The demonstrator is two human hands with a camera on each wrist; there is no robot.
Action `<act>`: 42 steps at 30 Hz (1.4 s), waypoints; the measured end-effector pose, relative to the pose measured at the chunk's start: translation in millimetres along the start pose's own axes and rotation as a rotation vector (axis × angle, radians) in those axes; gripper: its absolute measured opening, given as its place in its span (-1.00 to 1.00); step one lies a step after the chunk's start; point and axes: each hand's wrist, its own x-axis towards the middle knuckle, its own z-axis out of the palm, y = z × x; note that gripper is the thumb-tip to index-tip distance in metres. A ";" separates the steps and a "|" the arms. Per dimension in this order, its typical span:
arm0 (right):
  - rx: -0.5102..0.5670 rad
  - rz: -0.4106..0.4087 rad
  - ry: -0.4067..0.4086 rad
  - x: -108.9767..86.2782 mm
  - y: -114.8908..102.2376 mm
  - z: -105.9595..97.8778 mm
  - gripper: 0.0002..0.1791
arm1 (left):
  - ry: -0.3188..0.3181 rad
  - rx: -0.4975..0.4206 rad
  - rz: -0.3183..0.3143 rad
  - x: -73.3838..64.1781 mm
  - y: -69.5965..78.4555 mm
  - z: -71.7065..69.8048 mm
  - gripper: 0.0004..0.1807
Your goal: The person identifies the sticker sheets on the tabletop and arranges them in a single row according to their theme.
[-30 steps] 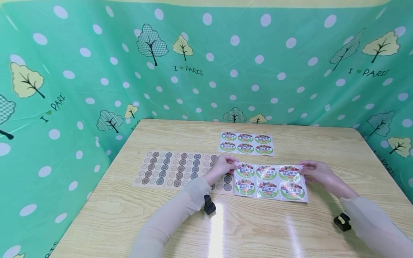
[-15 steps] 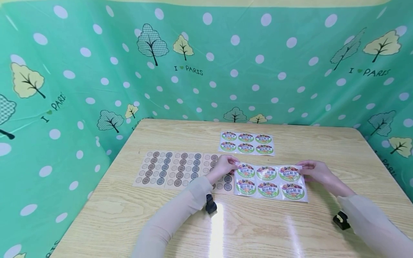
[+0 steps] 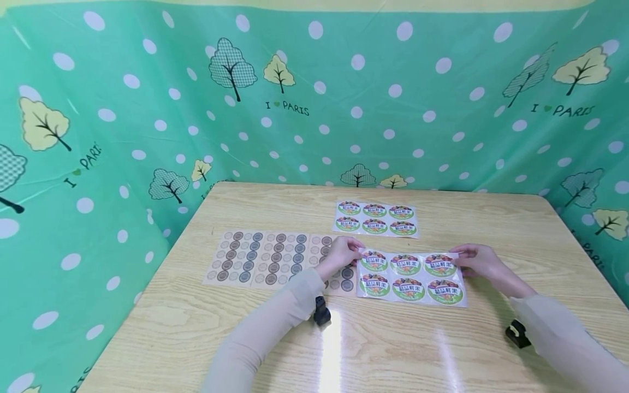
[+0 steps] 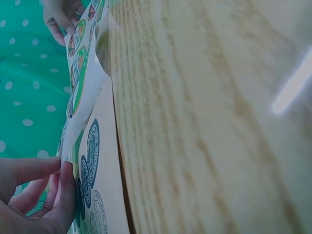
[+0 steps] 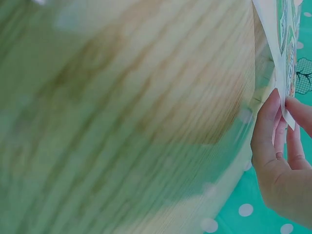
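Note:
A white sheet of oval fruit-label stickers (image 3: 406, 277) is stretched between both hands over the wooden table. My left hand (image 3: 340, 254) pinches its upper left corner between thumb and fingers, and the left wrist view shows the edge between the fingertips (image 4: 64, 168). At the opposite side, my right hand (image 3: 479, 260) pinches the upper right edge, also seen in the right wrist view with thumb and finger (image 5: 267, 112) on the paper. Beneath my left hand lies a brown sheet of round stickers (image 3: 338, 240), partly covered by the hand and the held sheet.
Further brown sheets of round stickers (image 3: 235, 257) lie side by side at the left. Another fruit-label sheet (image 3: 375, 218) lies flat behind the held one. A green polka-dot curtain (image 3: 314, 93) stands along the back and sides of the table (image 3: 196, 338).
Both hands keep hold of the sticker sheet in nearly the same place. The right forearm and the sheet's right edge have shifted very slightly left.

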 end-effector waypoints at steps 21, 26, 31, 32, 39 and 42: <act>-0.092 -0.032 0.020 2.4 0.8 3.0 -0.53 | 0.025 0.081 0.020 -3.1 -0.5 2.8 -0.81; -0.124 -0.046 0.020 2.1 1.2 3.2 -0.54 | 0.046 0.079 0.045 -4.1 0.8 3.1 -0.82; -0.157 -0.071 0.024 2.5 2.2 3.7 -0.56 | 0.057 0.085 0.059 -6.1 3.1 2.7 -0.82; -0.164 -0.075 0.028 2.6 2.4 4.0 -0.57 | 0.058 0.097 0.064 -6.3 3.3 2.6 -0.82; -0.262 -0.134 0.052 2.9 4.0 6.8 -0.63 | 0.067 0.173 0.084 -6.4 4.4 1.8 -0.83; -0.318 -0.162 0.064 2.6 3.8 7.0 -0.66 | 0.064 0.195 0.098 -6.3 4.7 1.4 -0.82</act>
